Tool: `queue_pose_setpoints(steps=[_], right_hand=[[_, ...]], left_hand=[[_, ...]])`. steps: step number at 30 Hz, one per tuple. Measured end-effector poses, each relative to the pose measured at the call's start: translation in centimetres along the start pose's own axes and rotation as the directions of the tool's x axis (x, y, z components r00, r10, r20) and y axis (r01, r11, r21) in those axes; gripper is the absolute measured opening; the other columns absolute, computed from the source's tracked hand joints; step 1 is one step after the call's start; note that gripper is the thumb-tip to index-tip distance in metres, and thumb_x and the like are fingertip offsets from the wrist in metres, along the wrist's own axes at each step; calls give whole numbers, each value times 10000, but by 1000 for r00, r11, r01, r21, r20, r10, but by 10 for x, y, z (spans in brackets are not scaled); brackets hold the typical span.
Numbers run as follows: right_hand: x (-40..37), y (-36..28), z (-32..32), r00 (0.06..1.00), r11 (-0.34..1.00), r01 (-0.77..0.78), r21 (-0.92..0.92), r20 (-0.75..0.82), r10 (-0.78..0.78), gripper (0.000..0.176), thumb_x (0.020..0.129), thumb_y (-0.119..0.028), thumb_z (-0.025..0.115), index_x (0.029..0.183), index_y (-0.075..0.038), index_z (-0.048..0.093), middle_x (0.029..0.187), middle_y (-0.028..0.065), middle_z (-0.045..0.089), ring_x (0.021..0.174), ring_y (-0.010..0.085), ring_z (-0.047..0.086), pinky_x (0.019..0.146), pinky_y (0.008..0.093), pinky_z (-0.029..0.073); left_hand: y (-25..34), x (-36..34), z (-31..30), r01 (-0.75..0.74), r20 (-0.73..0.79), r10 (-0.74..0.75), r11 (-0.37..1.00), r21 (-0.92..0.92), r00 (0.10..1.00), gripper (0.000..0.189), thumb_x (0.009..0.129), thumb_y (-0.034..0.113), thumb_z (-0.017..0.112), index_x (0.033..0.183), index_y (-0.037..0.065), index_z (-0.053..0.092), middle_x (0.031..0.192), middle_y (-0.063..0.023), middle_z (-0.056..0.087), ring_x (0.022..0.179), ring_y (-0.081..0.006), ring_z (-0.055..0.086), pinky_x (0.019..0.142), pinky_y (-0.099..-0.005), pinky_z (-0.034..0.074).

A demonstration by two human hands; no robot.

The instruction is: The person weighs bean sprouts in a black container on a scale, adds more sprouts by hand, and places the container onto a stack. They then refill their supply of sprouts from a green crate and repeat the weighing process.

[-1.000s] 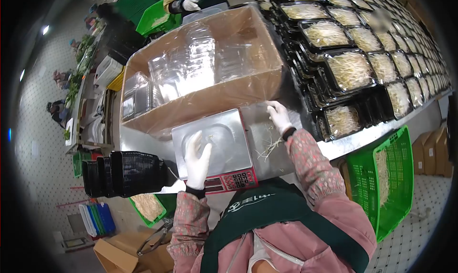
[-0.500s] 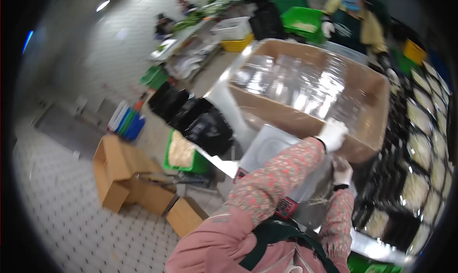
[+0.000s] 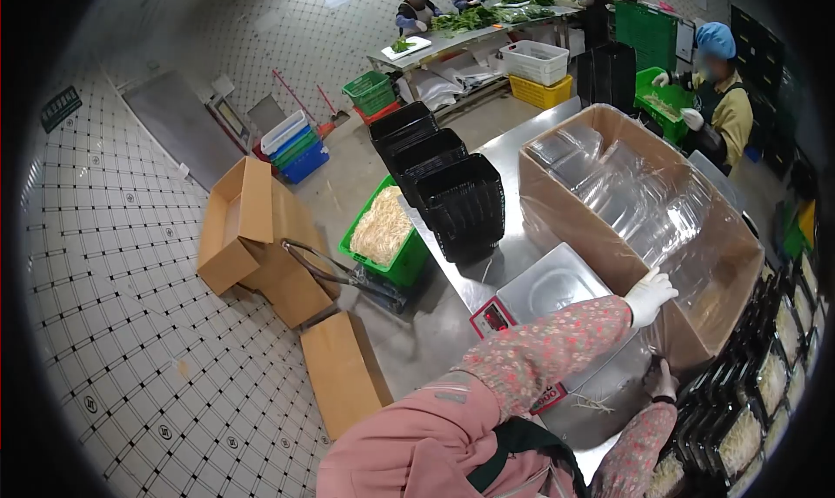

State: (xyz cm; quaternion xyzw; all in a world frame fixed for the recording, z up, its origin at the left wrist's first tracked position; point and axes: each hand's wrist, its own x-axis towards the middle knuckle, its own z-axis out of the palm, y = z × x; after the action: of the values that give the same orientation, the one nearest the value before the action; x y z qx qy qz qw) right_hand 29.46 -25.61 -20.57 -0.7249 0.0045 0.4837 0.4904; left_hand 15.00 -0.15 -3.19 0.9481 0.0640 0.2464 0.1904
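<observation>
A large cardboard box [image 3: 584,230] stands on the metal table [image 3: 511,200], just beyond the scale [image 3: 557,279], with clear plastic containers [image 3: 648,204] inside it and thin plastic film about its walls. The person's left hand [image 3: 650,297], in a white glove, reaches across the scale to the box's near edge, its fingers fairly straight over the rim; whether they press or grip there, one cannot tell. The right hand [image 3: 665,383] is low by the box's near right corner, fingertips toward the outer wall. The view does not show whether those fingers touch the cardboard or close on anything.

The box looks bulky, and moderately heavy at most, since thin plastic is light even in quantity. Its walls should be fairly stiff at the corners but likely to bow midway along a side. The film probably makes the cardboard slippery under a glove, so a hold on the rim near a corner, with the other hand low against the wall, seems surer than a pinch of film. The containers look light, springy and easily creased or cracked; their edges would suit a gentle hold.

Pale strands [image 3: 594,403] lie beside the scale, filled black trays [image 3: 739,441] are near the right hand, and stacked black trays [image 3: 458,207] stand left of the box.
</observation>
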Motion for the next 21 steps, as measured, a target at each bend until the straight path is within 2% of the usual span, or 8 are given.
queue_pose_setpoints(steps=[4, 6, 8, 10, 11, 13, 16, 21], right_hand=[[-53, 8, 32, 967, 936, 212, 282, -199, -159, 473, 900, -506, 662, 1053, -64, 600, 787, 73, 639, 563, 196, 611, 486, 315, 505], [-101, 7, 62, 950, 907, 306, 288, -155, -271, 340, 939, -396, 650, 1069, -83, 615, 779, 46, 659, 568, 159, 632, 497, 262, 515], [-129, 15, 80, 945, 907, 326, 267, -88, -314, 270, 947, -326, 654, 1079, -94, 624, 811, 52, 677, 585, 152, 646, 498, 249, 517], [-152, 27, 96, 933, 916, 359, 177, -87, -349, 236, 939, -279, 668, 1075, -90, 632, 840, 60, 693, 591, 146, 648, 504, 254, 523], [-161, 29, 101, 929, 911, 368, 187, -108, -354, 220, 938, -250, 670, 1079, -84, 639, 850, 61, 697, 604, 142, 652, 519, 251, 528], [-173, 30, 107, 917, 902, 393, 176, -147, -371, 216, 939, -237, 668, 1087, -82, 639, 853, 60, 697, 610, 142, 654, 528, 251, 531], [-183, 37, 120, 884, 871, 456, 183, -205, -420, 208, 944, -216, 662, 1097, -78, 638, 873, 55, 695, 635, 122, 647, 548, 236, 528], [-215, 38, 157, 868, 866, 472, 166, -261, -423, 269, 952, -248, 654, 1136, -53, 631, 874, 77, 697, 635, 148, 668, 551, 248, 541]], left_hand=[[-7, -59, -95, -2, -246, -24, 995, -104, 969, 632, 715, 192, 758, 1294, 73, 534, 1371, -149, 485, 1370, -397, 338, 1140, -520, 274], [-7, -87, -186, 171, -253, -154, 984, 45, 955, 587, 728, 207, 762, 1263, 73, 561, 1361, -150, 499, 1355, -393, 362, 1130, -522, 291], [-51, -124, -244, 249, -500, -91, 933, 259, 861, 454, 715, 236, 723, 1111, 49, 605, 1171, -152, 572, 1157, -390, 482, 1003, -479, 388], [-102, -181, -315, 699, -560, -446, 592, 401, 698, 332, 804, 241, 624, 1060, 29, 611, 1090, -140, 603, 1084, -358, 510, 930, -433, 399], [-142, -212, -310, 648, -643, -226, 522, 555, 732, 303, 856, 224, 599, 1092, 37, 630, 1127, -127, 631, 1082, -326, 543, 941, -470, 389], [-180, -255, -317, 696, -480, -506, 558, 452, 717, 260, 902, 229, 588, 1089, 84, 696, 966, -106, 721, 955, -287, 661, 1047, -520, 359], [-185, -262, -328, 624, -460, -454, 702, 342, 763, 188, 886, 244, 634, 965, 107, 735, 868, -108, 724, 873, -294, 676, 1058, -476, 376], [-169, -250, -363, 670, -555, -484, 717, 191, 677, 218, 754, 313, 780, 775, 103, 727, 797, -69, 704, 777, -297, 665, 1024, -463, 390]])
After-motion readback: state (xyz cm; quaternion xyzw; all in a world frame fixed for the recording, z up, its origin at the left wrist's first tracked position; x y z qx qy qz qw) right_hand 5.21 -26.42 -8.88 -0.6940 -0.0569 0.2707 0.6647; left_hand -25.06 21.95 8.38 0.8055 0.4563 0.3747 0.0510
